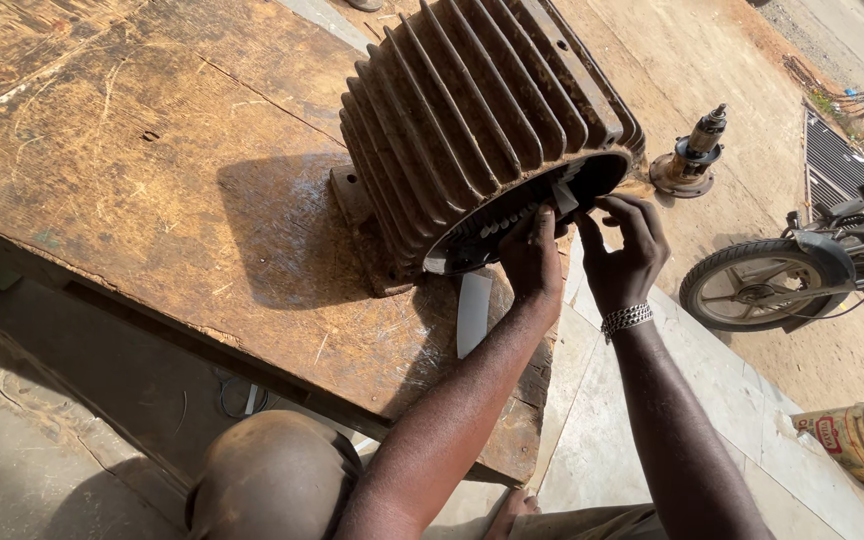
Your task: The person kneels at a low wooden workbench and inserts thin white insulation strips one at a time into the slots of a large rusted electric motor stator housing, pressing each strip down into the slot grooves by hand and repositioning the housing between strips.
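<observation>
Light: hard, bright daylight from the upper right.
Shadows: the finned motor housing (472,120) throws a dark, sharp-edged shadow leftward over the wooden workbench (152,150); the space under the bench is deep in shade.
Glare: sandy ground (732,60) nearly washed out; sheen on both forearms.
Focus: crisp throughout, no motion blur.
Distortion: slight wide-angle stretch toward the corners.

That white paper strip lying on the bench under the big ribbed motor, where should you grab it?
Probably the near end of the white strip, pinched from the bench-edge side. Its far end runs under the ribbed motor housing, and the left hand and right hand crowd that opening, while the near end lies flat and free.
</observation>
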The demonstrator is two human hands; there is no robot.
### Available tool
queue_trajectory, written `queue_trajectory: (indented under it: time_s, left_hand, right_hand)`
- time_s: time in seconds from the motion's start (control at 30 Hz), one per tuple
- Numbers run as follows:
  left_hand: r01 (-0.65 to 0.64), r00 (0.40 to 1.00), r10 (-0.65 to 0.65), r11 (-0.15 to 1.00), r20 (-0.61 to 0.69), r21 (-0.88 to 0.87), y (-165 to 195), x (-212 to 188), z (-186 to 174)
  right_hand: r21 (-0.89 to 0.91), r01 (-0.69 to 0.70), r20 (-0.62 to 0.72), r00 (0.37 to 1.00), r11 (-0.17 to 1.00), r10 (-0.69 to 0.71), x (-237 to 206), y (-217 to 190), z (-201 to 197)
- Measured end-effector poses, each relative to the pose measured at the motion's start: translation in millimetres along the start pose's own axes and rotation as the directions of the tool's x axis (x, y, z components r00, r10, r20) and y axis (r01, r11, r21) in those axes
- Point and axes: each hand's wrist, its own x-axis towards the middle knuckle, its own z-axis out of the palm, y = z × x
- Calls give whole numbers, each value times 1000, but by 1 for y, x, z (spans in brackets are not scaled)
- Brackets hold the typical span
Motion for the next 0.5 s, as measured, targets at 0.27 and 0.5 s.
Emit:
queue_trajectory:
  time_s: [0.27, 0.5]
  left_hand:
    - [-76, 990, 54, 983, 132, 166, 11, -12, -5]
    - [-295, 923, 253, 949, 289, 112, 14, -18, -4]
  right_hand:
    - [379, -204, 37, 978, 903, 205, 12, 18, 17]
    - [160, -207, 44, 978, 965, 202, 17, 22, 25]
